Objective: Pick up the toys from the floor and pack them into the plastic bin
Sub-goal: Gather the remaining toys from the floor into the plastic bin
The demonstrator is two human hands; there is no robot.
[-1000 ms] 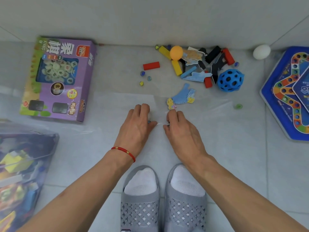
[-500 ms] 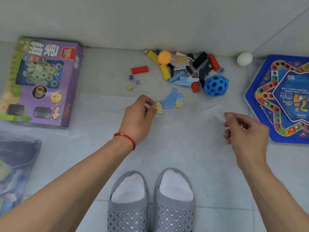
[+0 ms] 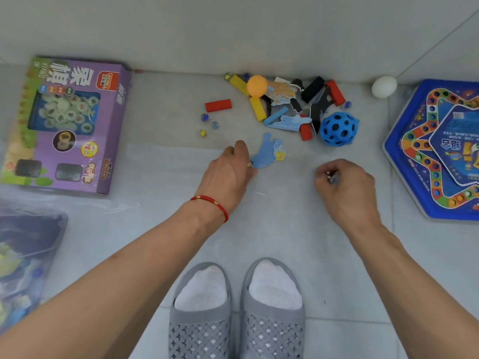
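Observation:
My left hand [image 3: 230, 172], with a red string bracelet at the wrist, is down on the floor and pinches the near end of a flat blue puzzle piece [image 3: 268, 156]. To the right, my right hand [image 3: 346, 183] is curled round a few small shiny marbles [image 3: 331, 177] that show between its fingers. A heap of toys lies by the wall: an orange ball [image 3: 256, 85], a blue holed ball [image 3: 337, 129], a red block [image 3: 218, 105], yellow blocks and more puzzle pieces. The clear plastic bin [image 3: 28, 229], with toys inside, stands at the lower left.
A purple chess-set box [image 3: 64, 125] lies at the left. At the right edge lies a blue star-shaped board game [image 3: 440, 156], with a white egg [image 3: 384, 86] near it by the wall. Loose marbles [image 3: 204, 116] lie beside the red block. My grey slippers [image 3: 236, 307] are below.
My hands parted from the middle. The right one went right to where a green marble lay and curled up. The left one reached forward, covering a small yellow piece, and took the blue puzzle piece's end.

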